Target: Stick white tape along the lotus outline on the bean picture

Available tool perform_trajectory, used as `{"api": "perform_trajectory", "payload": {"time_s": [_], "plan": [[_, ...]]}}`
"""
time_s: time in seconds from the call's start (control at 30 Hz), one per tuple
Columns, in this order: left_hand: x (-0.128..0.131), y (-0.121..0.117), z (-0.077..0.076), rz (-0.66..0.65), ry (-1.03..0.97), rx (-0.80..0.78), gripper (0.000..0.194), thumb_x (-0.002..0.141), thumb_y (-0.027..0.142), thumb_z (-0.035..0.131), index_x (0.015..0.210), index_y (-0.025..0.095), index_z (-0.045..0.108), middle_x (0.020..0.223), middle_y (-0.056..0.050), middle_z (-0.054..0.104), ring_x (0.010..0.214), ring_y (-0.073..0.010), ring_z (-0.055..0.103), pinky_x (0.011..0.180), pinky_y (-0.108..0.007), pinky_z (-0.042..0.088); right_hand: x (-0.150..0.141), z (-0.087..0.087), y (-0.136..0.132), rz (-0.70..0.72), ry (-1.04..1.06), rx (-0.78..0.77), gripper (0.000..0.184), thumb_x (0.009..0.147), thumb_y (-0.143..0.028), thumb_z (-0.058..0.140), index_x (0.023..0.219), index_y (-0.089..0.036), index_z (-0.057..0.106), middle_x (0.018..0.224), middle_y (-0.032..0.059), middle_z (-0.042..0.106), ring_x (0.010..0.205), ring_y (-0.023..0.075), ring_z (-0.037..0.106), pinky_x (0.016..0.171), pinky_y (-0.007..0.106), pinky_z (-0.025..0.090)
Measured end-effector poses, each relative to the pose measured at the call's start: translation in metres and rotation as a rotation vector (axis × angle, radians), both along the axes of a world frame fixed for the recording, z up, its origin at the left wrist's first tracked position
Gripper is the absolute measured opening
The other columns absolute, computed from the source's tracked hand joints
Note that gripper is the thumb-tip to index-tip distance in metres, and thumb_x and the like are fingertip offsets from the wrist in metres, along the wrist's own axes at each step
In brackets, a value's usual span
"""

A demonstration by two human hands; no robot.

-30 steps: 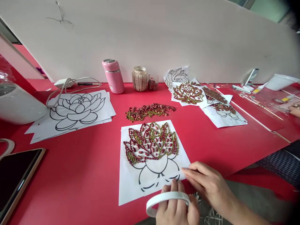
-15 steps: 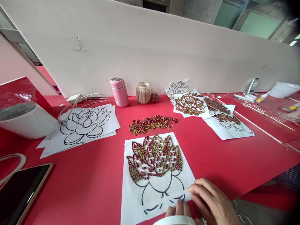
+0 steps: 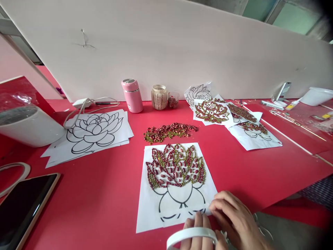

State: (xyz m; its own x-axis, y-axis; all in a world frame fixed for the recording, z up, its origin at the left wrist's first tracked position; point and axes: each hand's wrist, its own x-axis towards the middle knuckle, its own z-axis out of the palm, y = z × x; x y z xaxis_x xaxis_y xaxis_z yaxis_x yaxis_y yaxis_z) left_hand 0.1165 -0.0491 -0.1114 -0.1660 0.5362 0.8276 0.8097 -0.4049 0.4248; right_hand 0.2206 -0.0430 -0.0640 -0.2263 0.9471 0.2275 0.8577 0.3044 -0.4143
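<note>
A white sheet of paper (image 3: 149, 208) lies in front of me with a lotus outline. Its upper petals are filled with red and green beans (image 3: 179, 166); the lower petals show only black lines. My right hand (image 3: 235, 217) is at the sheet's lower right corner, its fingertips closed on the edge there. Close beside it, my left hand (image 3: 199, 225) has bent fingers at the bottom edge, with a roll of white tape (image 3: 191, 232) around them. The left thumb and the sheet's corner are hidden.
Behind the sheet is a pile of loose beans (image 3: 169, 132). Farther back stand a pink flask (image 3: 132, 96), a jar (image 3: 159, 97) and a small cup (image 3: 173, 100). Printed lotus sheets (image 3: 95, 133) and a phone (image 3: 31, 208) lie left; bean-covered sheets (image 3: 212, 111) lie right.
The sheet has shifted slightly right and away from me, with both hands at its lower edge. More of my left hand and the tape roll shows. The view has tilted down a little.
</note>
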Motion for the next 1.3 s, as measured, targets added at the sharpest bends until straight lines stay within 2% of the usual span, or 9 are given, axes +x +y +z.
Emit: {"api": "perform_trajectory", "payload": {"time_s": [0.1, 0.23, 0.5, 0.67, 0.77, 0.9, 1.0, 1.13, 1.3], "plan": [[-0.015, -0.004, 0.004, -0.110, 0.164, -0.012, 0.009, 0.076, 0.012, 0.048, 0.072, 0.020, 0.048, 0.074, 0.000, 0.068, 0.079, -0.0154, 0.065, 0.084, -0.034, 0.046, 0.003, -0.004, -0.001, -0.037, 0.000, 0.050, 0.014, 0.088, -0.018, 0.041, 0.098, -0.021, 0.050, 0.090, 0.0041, 0.056, 0.082, 0.0161, 0.056, 0.072, 0.029, 0.046], [-0.024, -0.006, 0.005, -0.209, 0.288, -0.031, 0.004, 0.077, 0.016, 0.049, 0.076, 0.020, 0.048, 0.083, -0.004, 0.068, 0.088, -0.0188, 0.064, 0.088, -0.039, 0.043, 0.009, -0.006, -0.002, -0.091, -0.067, 0.071, 0.025, 0.090, -0.028, 0.043, 0.114, -0.021, 0.046, 0.105, 0.0069, 0.054, 0.096, 0.0198, 0.052, 0.082, 0.034, 0.042], [-0.017, -0.010, 0.005, -0.169, 0.150, -0.020, 0.013, 0.076, 0.008, 0.043, 0.071, 0.018, 0.050, 0.081, -0.006, 0.068, 0.088, -0.0184, 0.064, 0.083, -0.036, 0.046, 0.019, 0.002, 0.006, -0.010, -0.265, 0.048, 0.031, 0.091, -0.028, 0.040, 0.122, -0.026, 0.047, 0.125, 0.0015, 0.050, 0.113, 0.0212, 0.041, 0.090, 0.036, 0.032], [-0.013, -0.010, 0.011, -0.167, 0.134, -0.002, 0.016, 0.077, 0.007, 0.042, 0.068, 0.018, 0.049, 0.079, -0.006, 0.068, 0.086, -0.0178, 0.064, 0.082, -0.036, 0.045, 0.019, 0.005, 0.016, 0.029, -0.281, 0.035, 0.029, 0.092, -0.029, 0.038, 0.118, -0.027, 0.050, 0.125, 0.0005, 0.051, 0.112, 0.0221, 0.042, 0.088, 0.038, 0.033], [-0.020, -0.006, 0.016, -0.221, 0.195, -0.039, 0.017, 0.078, 0.006, 0.039, 0.071, 0.017, 0.050, 0.084, -0.007, 0.068, 0.090, -0.0185, 0.064, 0.080, -0.033, 0.047, 0.020, 0.006, 0.019, 0.034, -0.255, 0.020, 0.029, 0.092, -0.028, 0.039, 0.119, -0.026, 0.049, 0.124, 0.0011, 0.052, 0.112, 0.0220, 0.043, 0.088, 0.039, 0.034], [-0.031, -0.002, 0.017, -0.344, 0.350, -0.085, 0.015, 0.082, 0.011, 0.038, 0.080, 0.017, 0.052, 0.094, -0.011, 0.066, 0.098, -0.0230, 0.060, 0.079, -0.036, 0.049, 0.020, 0.007, 0.016, 0.033, -0.110, 0.109, 0.033, 0.091, -0.022, 0.040, 0.124, -0.021, 0.043, 0.121, 0.0059, 0.052, 0.113, 0.0211, 0.043, 0.092, 0.039, 0.034], [-0.034, -0.003, 0.011, -0.360, 0.324, -0.086, 0.014, 0.082, 0.011, 0.038, 0.082, 0.016, 0.052, 0.100, -0.014, 0.063, 0.110, -0.0264, 0.053, 0.084, -0.040, 0.047, 0.015, 0.008, 0.009, -0.035, 0.023, 0.176, 0.026, 0.089, -0.017, 0.042, 0.114, -0.020, 0.049, 0.109, 0.0070, 0.054, 0.103, 0.0185, 0.049, 0.088, 0.033, 0.040], [-0.032, -0.007, 0.004, -0.377, 0.303, -0.093, 0.016, 0.081, 0.009, 0.037, 0.083, 0.015, 0.052, 0.104, -0.016, 0.061, 0.116, -0.0279, 0.047, 0.086, -0.041, 0.045, 0.005, 0.010, 0.003, -0.053, 0.077, 0.067, 0.016, 0.089, -0.018, 0.043, 0.101, -0.020, 0.053, 0.094, 0.0048, 0.054, 0.087, 0.0148, 0.053, 0.076, 0.027, 0.045], [-0.032, -0.007, 0.004, -0.372, 0.306, -0.108, 0.020, 0.081, 0.008, 0.034, 0.083, 0.014, 0.053, 0.106, -0.016, 0.060, 0.119, -0.0279, 0.044, 0.087, -0.040, 0.045, -0.002, 0.008, 0.002, -0.071, 0.082, -0.031, 0.014, 0.090, -0.020, 0.042, 0.095, -0.020, 0.055, 0.089, 0.0036, 0.054, 0.082, 0.0153, 0.052, 0.071, 0.028, 0.045]]}}
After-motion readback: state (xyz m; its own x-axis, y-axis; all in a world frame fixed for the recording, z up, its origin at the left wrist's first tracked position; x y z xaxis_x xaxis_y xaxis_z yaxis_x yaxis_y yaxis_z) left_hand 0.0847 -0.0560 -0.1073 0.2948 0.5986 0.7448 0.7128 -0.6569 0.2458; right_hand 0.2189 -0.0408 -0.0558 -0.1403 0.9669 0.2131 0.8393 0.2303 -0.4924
